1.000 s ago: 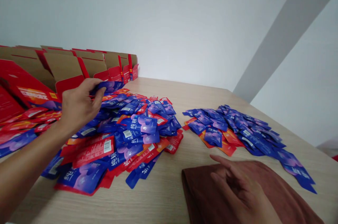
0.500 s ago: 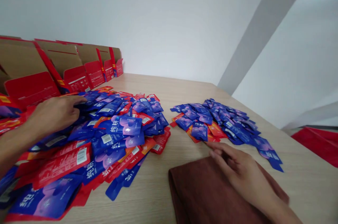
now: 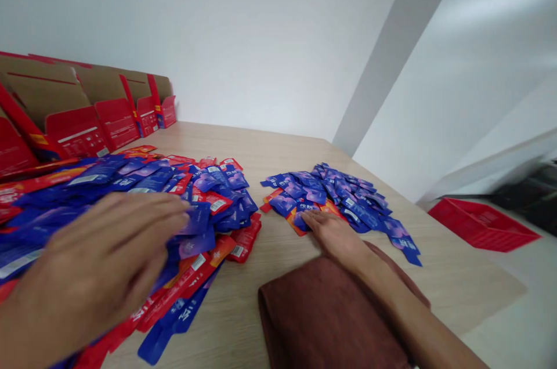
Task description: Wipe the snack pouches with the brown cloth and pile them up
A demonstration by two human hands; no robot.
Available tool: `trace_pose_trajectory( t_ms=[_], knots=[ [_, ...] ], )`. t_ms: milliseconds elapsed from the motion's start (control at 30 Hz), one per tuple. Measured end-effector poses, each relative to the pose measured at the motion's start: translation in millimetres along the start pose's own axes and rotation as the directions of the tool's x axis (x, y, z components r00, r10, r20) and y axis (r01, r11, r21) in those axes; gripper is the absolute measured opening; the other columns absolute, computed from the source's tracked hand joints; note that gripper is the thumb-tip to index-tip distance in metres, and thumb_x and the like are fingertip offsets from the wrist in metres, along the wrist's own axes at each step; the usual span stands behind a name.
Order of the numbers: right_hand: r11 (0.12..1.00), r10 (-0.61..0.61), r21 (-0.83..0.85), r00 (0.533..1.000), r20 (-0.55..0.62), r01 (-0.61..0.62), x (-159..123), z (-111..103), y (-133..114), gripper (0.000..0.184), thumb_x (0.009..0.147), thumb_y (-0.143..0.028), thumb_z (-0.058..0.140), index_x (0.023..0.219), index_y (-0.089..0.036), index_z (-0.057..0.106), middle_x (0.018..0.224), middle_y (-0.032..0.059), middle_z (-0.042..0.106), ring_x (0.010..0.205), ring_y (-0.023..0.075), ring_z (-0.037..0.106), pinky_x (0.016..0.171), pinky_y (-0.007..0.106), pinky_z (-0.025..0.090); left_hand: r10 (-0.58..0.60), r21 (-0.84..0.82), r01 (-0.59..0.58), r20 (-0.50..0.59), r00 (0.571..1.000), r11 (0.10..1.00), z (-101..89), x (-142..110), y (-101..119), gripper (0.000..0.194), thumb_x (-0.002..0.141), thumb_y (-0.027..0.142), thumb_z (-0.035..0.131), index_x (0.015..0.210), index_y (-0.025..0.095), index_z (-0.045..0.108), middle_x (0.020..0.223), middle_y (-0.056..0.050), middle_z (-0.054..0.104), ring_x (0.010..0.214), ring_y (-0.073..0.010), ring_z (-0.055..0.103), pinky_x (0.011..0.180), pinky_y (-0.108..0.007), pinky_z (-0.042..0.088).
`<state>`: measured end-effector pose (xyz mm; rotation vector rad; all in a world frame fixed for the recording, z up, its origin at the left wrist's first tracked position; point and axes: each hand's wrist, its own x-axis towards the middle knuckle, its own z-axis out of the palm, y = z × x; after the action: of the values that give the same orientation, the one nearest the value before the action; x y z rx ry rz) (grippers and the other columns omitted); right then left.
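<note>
My left hand (image 3: 108, 256) is blurred over a large heap of blue and red pouches (image 3: 104, 174) at the left. Its fingers lie close together, and their undersides are hidden, so I cannot tell if they grip anything. Just beyond those fingertips shows a blue pouch (image 3: 199, 217). At the right, my right hand (image 3: 333, 235) reaches forward with outstretched fingers, their tips resting on a blue pouch (image 3: 303, 209). That pouch is at the near edge of a smaller pile of blue pouches (image 3: 357, 198) with a few orange-red ones. Under my right forearm is a folded brown cloth (image 3: 322, 311).
Open red cardboard boxes (image 3: 76, 128) line the back left of the wooden table (image 3: 243, 143), against the white wall (image 3: 261, 44). A red basket (image 3: 483, 224) stands past the table's right edge, near something dark.
My left hand has come nearer and rightward over the heap. My right hand has moved forward from above the cloth onto the smaller pile. The view has turned slightly right.
</note>
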<state>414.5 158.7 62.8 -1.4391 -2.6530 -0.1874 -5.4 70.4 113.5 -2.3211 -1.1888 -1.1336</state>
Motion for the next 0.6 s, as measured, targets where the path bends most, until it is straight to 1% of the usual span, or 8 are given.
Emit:
trace_pose_trajectory(
  t_ms=[33, 133, 233, 333, 400, 467, 533, 600],
  knots=[
    [1.0, 0.001, 0.006, 1.0, -0.009, -0.001, 0, -2, -1, 0.048, 0.101, -0.003, 0.048, 0.138, -0.014, 0.078, 0.141, 0.0173, 0.08, 0.132, 0.0285, 0.076, 0.117, 0.046, 0.058, 0.196, 0.01, -0.197, 0.053, 0.979, 0.98, 10.1, -2, 22, 0.04, 0.096, 0.019, 0.067, 0.133, 0.031, 0.078, 0.138, 0.004, 0.081, 0.132, -0.0206, 0.07, 0.132, -0.034, 0.039],
    [0.999, 0.03, 0.014, 0.997, -0.068, -0.029, -5, -11, -2, 0.041, 0.105, -0.01, 0.051, 0.133, -0.017, 0.079, 0.138, 0.0162, 0.082, 0.129, 0.0295, 0.078, 0.115, 0.046, 0.059, 0.431, -0.032, -0.43, 0.096, 0.897, 0.902, 42.1, -7, 79, 0.043, 0.109, 0.01, 0.041, 0.13, 0.022, 0.076, 0.132, -0.001, 0.083, 0.129, -0.0164, 0.071, 0.134, -0.029, 0.03],
    [0.994, 0.103, 0.06, 0.96, -0.259, -0.091, -19, -32, -4, 0.043, 0.106, -0.014, 0.048, 0.137, -0.014, 0.077, 0.133, 0.0192, 0.083, 0.125, 0.0315, 0.078, 0.111, 0.047, 0.06, 0.51, -0.184, -0.492, 0.07, 0.857, 0.851, 74.4, -8, 117, 0.039, 0.119, 0.014, 0.038, 0.117, 0.022, 0.076, 0.123, 0.004, 0.085, 0.119, -0.015, 0.075, 0.119, -0.031, 0.047],
    [0.945, 0.271, 0.296, 0.841, -0.469, -0.14, -38, -67, -8, 0.037, 0.108, -0.024, 0.048, 0.124, -0.019, 0.081, 0.116, 0.013, 0.087, 0.106, 0.0284, 0.082, 0.101, 0.043, 0.064, 0.556, -0.254, -0.529, 0.039, 0.831, 0.809, 105.4, -14, 135, 0.035, 0.119, 0.013, 0.04, 0.114, 0.021, 0.074, 0.123, 0.004, 0.084, 0.118, -0.015, 0.075, 0.105, -0.031, 0.054],
    [0.853, 0.367, 0.502, 0.85, -0.379, -0.144, -48, -87, -12, 0.032, 0.108, -0.033, 0.052, 0.112, -0.022, 0.082, 0.102, 0.0073, 0.087, 0.094, 0.0256, 0.081, 0.091, 0.038, 0.065, 0.545, -0.289, -0.52, 0.005, 0.839, 0.804, 122.4, -20, 140, 0.035, 0.12, 0.015, 0.04, 0.109, 0.021, 0.073, 0.119, 0.004, 0.085, 0.112, -0.0142, 0.075, 0.098, -0.031, 0.055],
    [0.757, 0.337, 0.636, 0.923, -0.183, -0.15, -56, -95, -16, 0.031, 0.108, -0.036, 0.054, 0.102, -0.023, 0.082, 0.093, 0.0041, 0.084, 0.086, 0.0231, 0.08, 0.084, 0.033, 0.064, 0.517, -0.332, -0.501, -0.045, 0.855, 0.799, 134.5, -26, 143, 0.035, 0.12, 0.016, 0.042, 0.105, 0.02, 0.073, 0.113, 0.004, 0.085, 0.105, -0.0139, 0.075, 0.094, -0.031, 0.055],
    [0.726, 0.245, 0.668, 0.969, -0.028, -0.164, -61, -85, -22, 0.034, 0.109, -0.033, 0.051, 0.095, -0.024, 0.08, 0.088, 0.0024, 0.082, 0.082, 0.0214, 0.078, 0.08, 0.031, 0.063, 0.495, -0.372, -0.483, -0.07, 0.866, 0.793, 141.6, -31, 145, 0.032, 0.119, 0.016, 0.045, 0.104, 0.019, 0.073, 0.11, 0.003, 0.084, 0.102, -0.0143, 0.074, 0.092, -0.031, 0.054],
    [0.766, 0.21, 0.62, 0.978, 0.005, -0.168, -68, -61, -33, 0.029, 0.109, -0.027, 0.054, 0.1, -0.024, 0.081, 0.095, 0.0037, 0.083, 0.089, 0.0224, 0.08, 0.087, 0.034, 0.065, 0.474, -0.416, -0.453, -0.06, 0.879, 0.788, 145.3, -34, 147, 0.029, 0.118, 0.016, 0.047, 0.105, 0.018, 0.074, 0.108, 0.002, 0.083, 0.099, -0.0145, 0.073, 0.093, -0.031, 0.054]
  ],
)
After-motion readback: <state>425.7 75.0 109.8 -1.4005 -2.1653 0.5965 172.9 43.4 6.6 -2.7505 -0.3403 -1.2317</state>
